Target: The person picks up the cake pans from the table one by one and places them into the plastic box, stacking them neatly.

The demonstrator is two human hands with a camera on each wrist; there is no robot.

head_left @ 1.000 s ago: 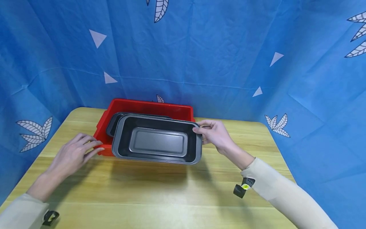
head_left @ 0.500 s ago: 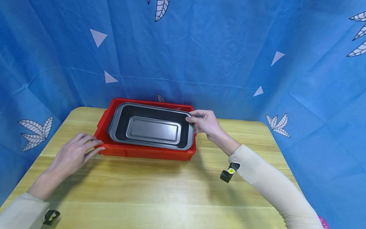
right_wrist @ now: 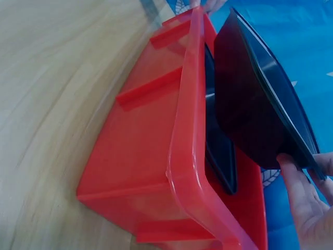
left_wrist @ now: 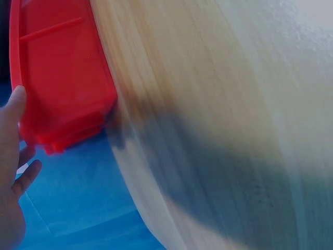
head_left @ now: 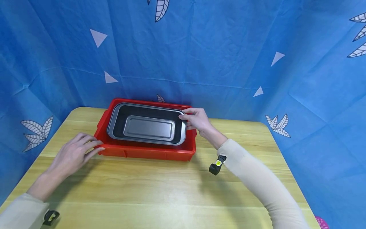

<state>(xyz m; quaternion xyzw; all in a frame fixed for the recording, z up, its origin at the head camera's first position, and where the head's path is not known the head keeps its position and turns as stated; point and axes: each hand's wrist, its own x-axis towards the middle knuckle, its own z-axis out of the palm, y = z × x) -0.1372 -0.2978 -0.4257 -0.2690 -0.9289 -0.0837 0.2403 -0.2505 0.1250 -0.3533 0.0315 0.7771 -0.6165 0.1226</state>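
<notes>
My right hand (head_left: 197, 119) pinches the right rim of a dark metal loaf pan (head_left: 148, 127), thumb on the inner side and fingers beneath. The pan hangs tilted over the red plastic bin (head_left: 145, 154). In the right wrist view, a second dark pan (right_wrist: 221, 151) lies inside the bin, under the held loaf pan (right_wrist: 250, 99) and apart from it. At the bin's front left corner, my left hand (head_left: 75, 151) touches the rim with fairly straight fingers. The left wrist view puts its thumb (left_wrist: 17, 99) against the bin's red wall (left_wrist: 67, 67).
The bin stands at the back left of a light wooden table (head_left: 160, 190). Behind it hangs a blue patterned cloth (head_left: 183, 47), close to the table's back edge. A bit of pink (head_left: 321, 222) shows past the table's right edge.
My right hand has carried the loaf pan back and left, from in front of the bin to above it, covering the second pan in the head view. The left hand has stayed put.
</notes>
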